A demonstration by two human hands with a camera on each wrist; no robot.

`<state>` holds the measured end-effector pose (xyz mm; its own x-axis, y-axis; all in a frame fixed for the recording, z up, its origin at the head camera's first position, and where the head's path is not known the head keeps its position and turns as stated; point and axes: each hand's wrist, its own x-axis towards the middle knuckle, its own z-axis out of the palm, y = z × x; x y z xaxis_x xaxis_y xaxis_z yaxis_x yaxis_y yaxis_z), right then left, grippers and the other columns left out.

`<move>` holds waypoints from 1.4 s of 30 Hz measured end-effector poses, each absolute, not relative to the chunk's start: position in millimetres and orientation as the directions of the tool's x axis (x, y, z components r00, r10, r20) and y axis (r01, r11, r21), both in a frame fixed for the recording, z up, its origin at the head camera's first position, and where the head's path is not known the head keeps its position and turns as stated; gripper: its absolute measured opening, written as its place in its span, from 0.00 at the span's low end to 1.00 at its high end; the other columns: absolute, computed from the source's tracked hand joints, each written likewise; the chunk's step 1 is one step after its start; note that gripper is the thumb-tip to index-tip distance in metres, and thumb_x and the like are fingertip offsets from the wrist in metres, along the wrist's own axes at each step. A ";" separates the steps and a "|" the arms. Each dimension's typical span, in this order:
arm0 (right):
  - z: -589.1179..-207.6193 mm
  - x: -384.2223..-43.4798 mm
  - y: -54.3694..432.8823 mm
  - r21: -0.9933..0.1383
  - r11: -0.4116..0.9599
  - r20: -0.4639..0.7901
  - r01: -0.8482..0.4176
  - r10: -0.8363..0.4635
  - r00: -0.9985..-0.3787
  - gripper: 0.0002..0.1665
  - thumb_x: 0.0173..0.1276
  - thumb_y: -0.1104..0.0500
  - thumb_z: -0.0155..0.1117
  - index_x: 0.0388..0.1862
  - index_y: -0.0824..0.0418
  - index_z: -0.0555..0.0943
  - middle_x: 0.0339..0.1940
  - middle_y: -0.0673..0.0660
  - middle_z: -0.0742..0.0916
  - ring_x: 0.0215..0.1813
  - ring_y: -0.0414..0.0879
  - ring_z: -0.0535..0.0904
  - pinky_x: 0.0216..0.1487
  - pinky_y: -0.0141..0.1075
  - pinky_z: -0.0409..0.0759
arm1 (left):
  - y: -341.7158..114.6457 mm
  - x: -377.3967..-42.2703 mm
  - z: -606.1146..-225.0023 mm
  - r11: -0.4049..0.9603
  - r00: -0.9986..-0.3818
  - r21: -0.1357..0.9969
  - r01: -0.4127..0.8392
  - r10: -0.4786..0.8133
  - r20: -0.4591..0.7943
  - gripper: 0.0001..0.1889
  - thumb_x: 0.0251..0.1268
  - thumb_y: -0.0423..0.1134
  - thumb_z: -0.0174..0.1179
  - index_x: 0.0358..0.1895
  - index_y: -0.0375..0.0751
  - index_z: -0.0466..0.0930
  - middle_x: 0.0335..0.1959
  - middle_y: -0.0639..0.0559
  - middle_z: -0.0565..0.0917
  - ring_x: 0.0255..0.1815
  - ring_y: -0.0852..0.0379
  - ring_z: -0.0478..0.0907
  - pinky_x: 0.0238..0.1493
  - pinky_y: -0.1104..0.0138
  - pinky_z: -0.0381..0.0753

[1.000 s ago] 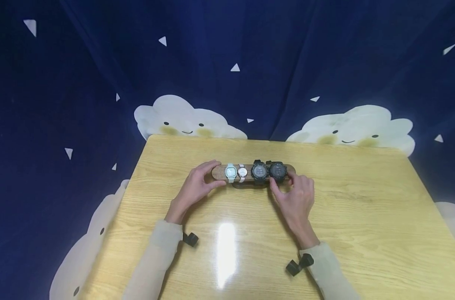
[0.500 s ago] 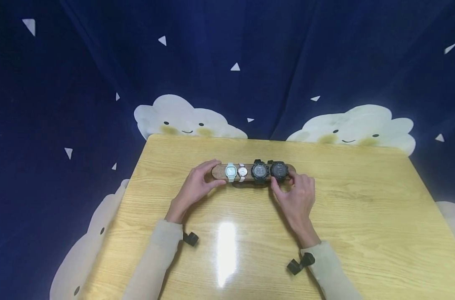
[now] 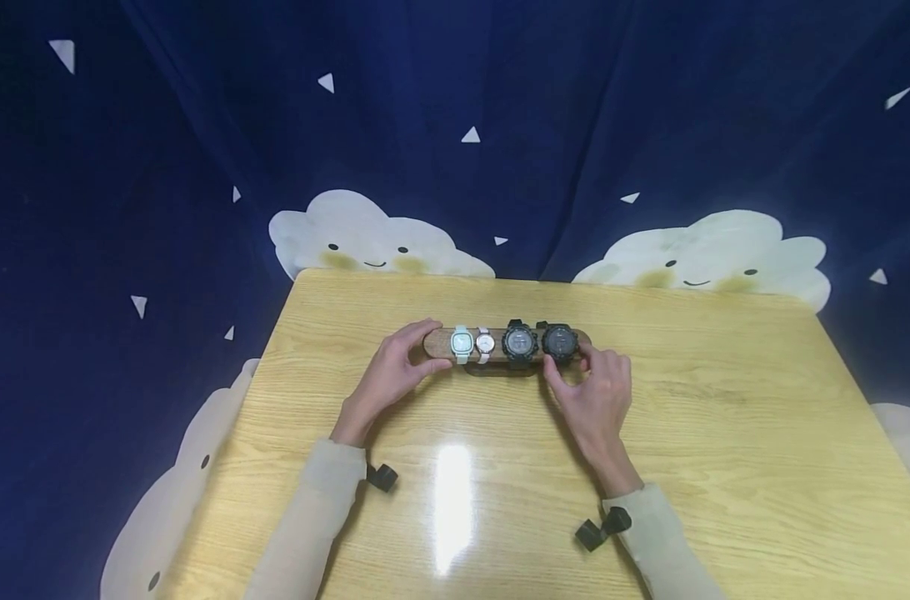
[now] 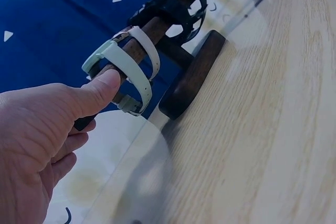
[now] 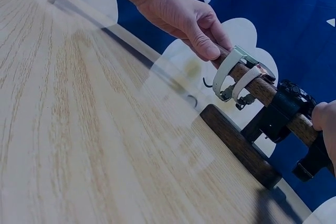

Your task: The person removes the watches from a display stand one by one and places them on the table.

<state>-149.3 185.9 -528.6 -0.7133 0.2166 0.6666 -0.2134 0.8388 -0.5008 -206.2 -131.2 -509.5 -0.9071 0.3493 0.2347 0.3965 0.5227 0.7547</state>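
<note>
Pinched left end of wooden watch stand (image 3: 437,345) in left hand (image 3: 392,367), gripped rightmost black watch (image 3: 559,342) on its bar in right hand (image 3: 596,396), showed mint-green watch (image 3: 462,342), white-strapped watch (image 3: 485,343), other black watch (image 3: 519,342) between, stood toward back of wood-grain table (image 3: 725,408).

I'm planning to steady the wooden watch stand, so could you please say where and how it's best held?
Probably the crossbar at its rounded left end, from the left, across its narrow width: it projects past the mint watch there.

Pale cream long sleeves (image 3: 305,512), small blocky black wrist cameras (image 3: 590,536)
</note>
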 end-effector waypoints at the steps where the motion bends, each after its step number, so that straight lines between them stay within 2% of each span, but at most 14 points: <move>1: -528.5 -149.0 185.9 -0.500 0.839 0.666 -0.212 0.216 -0.714 0.33 0.63 0.41 0.75 0.43 0.72 0.84 0.27 0.63 0.81 0.35 0.58 0.69 0.34 0.38 0.63 | -131.2 -206.1 -509.7 0.523 -0.908 0.755 0.395 0.349 0.233 0.37 0.59 0.50 0.77 0.72 0.46 0.76 0.73 0.43 0.76 0.76 0.45 0.70 0.80 0.50 0.64; 9: -527.1 -147.7 186.3 -0.492 0.847 0.664 -0.203 0.215 -0.716 0.34 0.63 0.40 0.74 0.43 0.73 0.85 0.26 0.62 0.81 0.35 0.58 0.70 0.34 0.38 0.63 | -131.3 -206.8 -511.6 0.528 -0.909 0.755 0.390 0.350 0.225 0.36 0.60 0.50 0.76 0.72 0.49 0.76 0.74 0.41 0.75 0.78 0.46 0.68 0.81 0.50 0.62; 24: -528.8 -146.6 192.6 -0.507 0.841 0.662 -0.189 0.239 -0.711 0.33 0.60 0.42 0.78 0.45 0.72 0.85 0.28 0.64 0.83 0.35 0.58 0.70 0.34 0.40 0.63 | -131.9 -206.1 -511.2 0.532 -0.912 0.755 0.383 0.346 0.219 0.36 0.61 0.51 0.75 0.73 0.50 0.76 0.75 0.47 0.75 0.78 0.46 0.68 0.80 0.50 0.63; 35: -526.6 -147.6 195.5 -0.504 0.840 0.671 -0.203 0.233 -0.704 0.32 0.60 0.43 0.78 0.43 0.73 0.85 0.28 0.65 0.82 0.35 0.59 0.70 0.36 0.40 0.63 | -131.5 -206.7 -511.2 0.525 -0.906 0.754 0.395 0.356 0.227 0.37 0.62 0.52 0.74 0.74 0.49 0.74 0.75 0.39 0.74 0.78 0.45 0.68 0.80 0.50 0.63; 42: -524.8 -146.5 197.5 -0.498 0.843 0.668 -0.204 0.223 -0.710 0.33 0.61 0.42 0.76 0.43 0.73 0.84 0.29 0.66 0.82 0.37 0.60 0.70 0.37 0.42 0.64 | -131.8 -206.9 -511.4 0.520 -0.904 0.755 0.399 0.362 0.229 0.37 0.62 0.51 0.74 0.74 0.48 0.74 0.75 0.40 0.74 0.78 0.45 0.68 0.81 0.51 0.63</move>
<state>-146.5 197.5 -524.8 -0.7097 0.2235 0.6681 -0.2037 0.8427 -0.4984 -206.9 -131.8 -511.4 -0.9037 0.3616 0.2291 0.3995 0.5200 0.7550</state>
